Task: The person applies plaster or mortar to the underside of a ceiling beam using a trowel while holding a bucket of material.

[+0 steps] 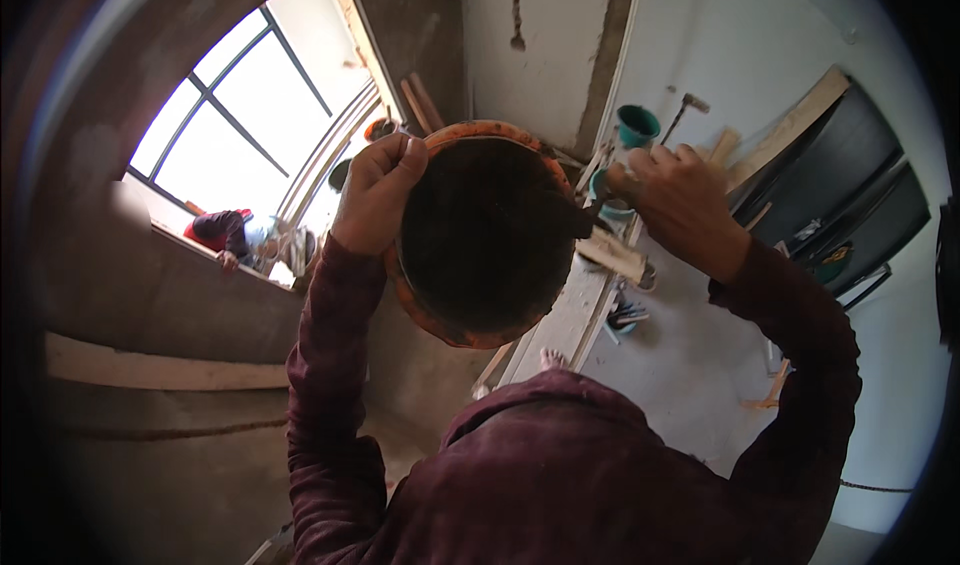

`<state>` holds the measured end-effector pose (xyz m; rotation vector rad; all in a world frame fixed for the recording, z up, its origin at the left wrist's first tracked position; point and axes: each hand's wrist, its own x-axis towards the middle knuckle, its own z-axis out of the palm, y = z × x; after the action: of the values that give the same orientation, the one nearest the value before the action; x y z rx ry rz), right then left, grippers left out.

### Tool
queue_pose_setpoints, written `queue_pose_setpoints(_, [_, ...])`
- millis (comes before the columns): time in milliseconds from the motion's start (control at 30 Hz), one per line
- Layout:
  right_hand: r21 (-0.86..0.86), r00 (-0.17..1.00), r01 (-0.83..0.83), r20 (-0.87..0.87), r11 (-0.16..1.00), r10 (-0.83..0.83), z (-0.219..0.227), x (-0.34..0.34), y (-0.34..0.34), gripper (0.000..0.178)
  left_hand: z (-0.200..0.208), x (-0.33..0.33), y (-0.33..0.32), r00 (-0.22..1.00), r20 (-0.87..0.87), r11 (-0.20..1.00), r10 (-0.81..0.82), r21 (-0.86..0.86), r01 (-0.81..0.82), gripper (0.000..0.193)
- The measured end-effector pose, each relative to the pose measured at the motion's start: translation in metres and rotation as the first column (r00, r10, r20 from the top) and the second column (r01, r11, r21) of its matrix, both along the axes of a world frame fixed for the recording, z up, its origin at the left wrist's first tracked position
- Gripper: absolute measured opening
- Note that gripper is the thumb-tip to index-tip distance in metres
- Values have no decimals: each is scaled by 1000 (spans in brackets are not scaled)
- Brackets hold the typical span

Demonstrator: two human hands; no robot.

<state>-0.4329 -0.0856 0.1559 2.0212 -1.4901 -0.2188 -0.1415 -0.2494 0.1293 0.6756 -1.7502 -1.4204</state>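
Observation:
My left hand (pixel 378 193) grips the upper left rim of a round orange bucket (pixel 415 310), its thumb over the edge. The bucket is raised in front of me with its mouth facing me, and its inside is very dark, so the contents are hard to make out. To the right of the bucket, my right hand (pixel 682 203) is closed around the handle of what looks like a trowel (pixel 585 221). Its dark blade reaches the bucket's right rim. Most of the handle is hidden by my fingers.
My bare foot (pixel 552 359) stands on a narrow plank (pixel 575 325). Below on the right are a green bucket (pixel 638 125), a container of tools (pixel 625 317) and wood offcuts (pixel 612 255). Dark panels (pixel 850 175) lean at the right wall. Another person (pixel 225 233) is at the barred window (pixel 235 95).

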Motion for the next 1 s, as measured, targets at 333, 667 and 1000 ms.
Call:
queue_pose_setpoints(333, [290,961,-196,249,937,124,-82,27,-15,29,-42,7,16,991,9,990,134,38,-134,39])
queue_pose_setpoints(667, [427,592,-373,793,824,-143,-98,10,11,41,-54,1,40,927,-16,926,376,45,-375,36])
queue_pose_setpoints(1000, [300,476,-202,862,932,-174,-8,-33,51,41,-59,-18,25,824,-333,886,459,238,-397,32])
